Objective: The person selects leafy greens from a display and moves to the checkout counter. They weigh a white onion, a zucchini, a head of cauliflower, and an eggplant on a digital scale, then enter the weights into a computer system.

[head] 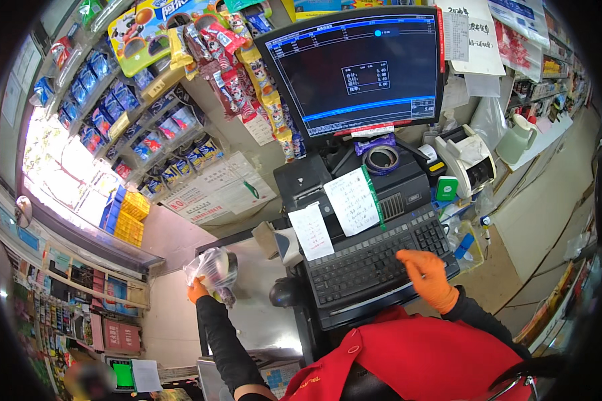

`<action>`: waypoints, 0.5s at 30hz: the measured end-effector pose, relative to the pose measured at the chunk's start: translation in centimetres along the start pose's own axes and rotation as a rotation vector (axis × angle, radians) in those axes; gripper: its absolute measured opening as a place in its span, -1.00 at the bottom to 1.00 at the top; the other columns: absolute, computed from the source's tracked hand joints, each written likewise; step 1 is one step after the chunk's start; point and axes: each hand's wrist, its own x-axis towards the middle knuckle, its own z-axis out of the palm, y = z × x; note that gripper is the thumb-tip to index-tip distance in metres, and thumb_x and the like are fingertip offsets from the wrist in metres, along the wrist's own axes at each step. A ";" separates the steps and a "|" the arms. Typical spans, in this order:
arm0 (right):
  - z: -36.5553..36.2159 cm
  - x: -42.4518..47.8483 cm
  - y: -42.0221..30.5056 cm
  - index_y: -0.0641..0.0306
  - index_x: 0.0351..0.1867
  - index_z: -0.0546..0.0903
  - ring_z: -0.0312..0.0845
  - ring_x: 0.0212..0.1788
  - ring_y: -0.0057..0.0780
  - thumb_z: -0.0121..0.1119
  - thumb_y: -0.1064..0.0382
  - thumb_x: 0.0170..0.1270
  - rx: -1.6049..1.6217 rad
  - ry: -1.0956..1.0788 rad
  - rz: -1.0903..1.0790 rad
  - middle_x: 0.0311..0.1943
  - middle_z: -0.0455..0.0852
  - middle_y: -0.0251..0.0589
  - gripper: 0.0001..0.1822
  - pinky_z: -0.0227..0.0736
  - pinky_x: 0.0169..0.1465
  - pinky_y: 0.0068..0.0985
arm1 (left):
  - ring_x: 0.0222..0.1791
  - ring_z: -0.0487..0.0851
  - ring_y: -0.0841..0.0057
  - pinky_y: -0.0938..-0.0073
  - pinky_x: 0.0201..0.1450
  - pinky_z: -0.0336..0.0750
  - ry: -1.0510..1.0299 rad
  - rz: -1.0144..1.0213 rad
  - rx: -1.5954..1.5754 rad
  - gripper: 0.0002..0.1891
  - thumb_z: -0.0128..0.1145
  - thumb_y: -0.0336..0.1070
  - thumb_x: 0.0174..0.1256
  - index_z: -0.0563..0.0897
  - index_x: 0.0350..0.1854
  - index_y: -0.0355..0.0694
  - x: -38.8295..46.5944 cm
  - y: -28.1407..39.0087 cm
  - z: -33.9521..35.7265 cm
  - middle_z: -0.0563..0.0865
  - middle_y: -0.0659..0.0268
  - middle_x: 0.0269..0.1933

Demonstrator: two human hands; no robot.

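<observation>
My left hand, in an orange glove, grips the edge of a clear plastic bag over a metal counter plate. A pale round thing and something dark show through the plastic; I cannot tell what they are. My right hand, also gloved in orange, hovers at the right part of a black keyboard, its fingers bent and holding nothing that shows. Two handwritten slips, one on the left and one on the right, lie above the keys. Behind them stands a lit monitor.
A roll of tape lies behind the keyboard. A banknote counter, a green payment box and a light green jug stand to the right. Hanging snacks and racks of small packets are at the upper left. A black scanner sits beside the plate.
</observation>
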 end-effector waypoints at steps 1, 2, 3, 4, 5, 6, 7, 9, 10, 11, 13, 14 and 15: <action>-0.7 -0.2 0.9 0.28 -0.09 0.66 0.66 -0.13 -0.11 0.15 0.48 0.18 -0.054 0.088 0.023 -0.20 0.73 -0.05 -0.75 0.52 -0.08 -0.35 | -0.66 0.45 0.60 0.55 -0.59 0.33 0.004 -0.131 0.018 -0.70 0.14 -0.13 0.30 0.76 -0.50 -0.21 -0.4 -1.6 0.9 0.55 0.38 -0.63; -1.3 -0.5 1.6 0.28 -0.06 0.65 0.63 -0.07 -0.10 0.13 0.50 0.19 -0.117 0.130 0.068 -0.13 0.72 -0.06 -0.72 0.51 -0.02 -0.34 | -0.63 0.53 0.52 0.43 -0.53 0.38 0.014 0.101 0.418 -0.69 0.15 -0.10 0.28 0.75 -0.49 -0.20 -1.0 -3.1 2.1 0.62 0.30 -0.61; -1.7 -0.8 2.3 0.28 -0.04 0.64 0.64 -0.06 -0.14 0.11 0.51 0.22 -0.176 0.166 0.101 -0.11 0.72 -0.07 -0.72 0.50 -0.01 -0.38 | -0.58 0.57 0.47 0.35 -0.44 0.44 -0.035 0.076 0.431 -0.66 0.14 -0.03 0.26 0.76 -0.50 -0.18 -1.8 -4.4 3.0 0.64 0.25 -0.60; -1.8 -1.2 2.8 0.28 -0.04 0.64 0.64 -0.06 -0.18 0.11 0.51 0.24 -0.139 0.207 0.141 -0.11 0.72 -0.09 -0.73 0.50 -0.01 -0.40 | -0.61 0.59 0.46 0.39 -0.49 0.47 -0.160 0.065 0.320 -0.64 0.17 -0.02 0.27 0.69 -0.45 -0.27 -2.2 -5.3 3.6 0.66 0.24 -0.59; -1.8 -1.6 3.2 0.28 -0.04 0.65 0.65 -0.06 -0.21 0.10 0.51 0.25 -0.083 0.243 0.182 -0.11 0.73 -0.10 -0.73 0.50 -0.01 -0.43 | -0.64 0.60 0.44 0.42 -0.54 0.49 -0.295 -0.010 0.206 -0.59 0.19 -0.01 0.28 0.63 -0.40 -0.36 -2.9 -6.1 3.9 0.67 0.22 -0.59; -1.8 -2.1 3.4 0.28 -0.04 0.65 0.65 -0.06 -0.23 0.10 0.51 0.26 -0.099 0.242 0.197 -0.11 0.73 -0.11 -0.74 0.50 -0.01 -0.44 | -0.60 0.60 0.43 0.40 -0.46 0.49 -0.260 0.014 0.312 -0.62 0.16 0.01 0.27 0.70 -0.43 -0.27 -3.5 -6.5 4.0 0.64 0.23 -0.62; -1.6 -2.6 3.4 0.29 -0.03 0.65 0.65 -0.05 -0.25 0.10 0.50 0.27 -0.092 0.245 0.217 -0.11 0.73 -0.11 -0.74 0.50 -0.01 -0.45 | -0.56 0.60 0.41 0.37 -0.38 0.49 -0.245 0.015 0.420 -0.62 0.12 0.04 0.26 0.76 -0.46 -0.18 -4.0 -6.5 4.0 0.61 0.23 -0.65; -0.9 -3.6 3.0 0.29 -0.04 0.65 0.65 -0.06 -0.26 0.11 0.50 0.27 -0.089 0.241 0.209 -0.11 0.73 -0.12 -0.74 0.50 -0.01 -0.45 | -0.30 0.66 0.26 0.26 -0.18 0.52 -0.308 0.003 0.583 -0.63 0.17 0.04 0.19 0.74 -0.24 -0.19 -5.2 -5.9 3.3 0.69 0.08 -0.37; -0.5 -4.0 2.6 0.29 -0.04 0.65 0.65 -0.06 -0.26 0.11 0.50 0.26 -0.093 0.231 0.182 -0.11 0.73 -0.12 -0.74 0.50 -0.01 -0.45 | -0.20 0.66 0.21 0.23 -0.11 0.52 -0.272 0.082 0.797 -0.61 0.19 0.04 0.16 0.73 -0.18 -0.19 -5.8 -5.2 2.9 0.70 0.04 -0.26; -0.1 -4.4 2.1 0.29 -0.04 0.65 0.65 -0.06 -0.25 0.12 0.50 0.26 -0.087 0.216 0.169 -0.11 0.73 -0.12 -0.74 0.50 -0.01 -0.44 | -0.11 0.66 0.16 0.20 -0.04 0.51 -0.230 0.171 1.007 -0.58 0.20 0.04 0.13 0.72 -0.11 -0.18 -6.5 -4.5 2.7 0.70 0.01 -0.15; 0.7 -5.4 0.9 0.25 -0.02 0.65 0.64 -0.07 -0.20 0.14 0.50 0.22 -0.149 0.172 0.101 -0.10 0.72 -0.12 -0.70 0.50 -0.01 -0.39 | 0.15 0.55 0.09 0.16 0.14 0.46 -0.197 0.185 0.955 -0.45 0.27 0.05 0.04 0.65 0.04 -0.21 -8.3 -3.2 1.5 0.60 -0.07 0.12; 1.1 -5.8 0.2 0.23 -0.01 0.64 0.63 -0.07 -0.19 0.14 0.50 0.21 -0.157 0.139 0.089 -0.09 0.72 -0.12 -0.69 0.50 -0.01 -0.37 | 0.16 0.55 0.08 0.18 0.15 0.46 -0.134 0.266 0.951 -0.43 0.29 0.04 0.03 0.63 0.06 -0.22 -9.5 -2.6 1.3 0.59 -0.08 0.13; 1.5 -6.2 -0.4 0.22 0.00 0.64 0.63 -0.07 -0.18 0.15 0.50 0.20 -0.144 0.110 0.081 -0.09 0.71 -0.13 -0.68 0.49 -0.01 -0.36 | 0.17 0.55 0.08 0.19 0.16 0.46 -0.068 0.357 0.945 -0.41 0.30 0.03 0.02 0.62 0.08 -0.23 -10.6 -2.1 1.1 0.58 -0.08 0.14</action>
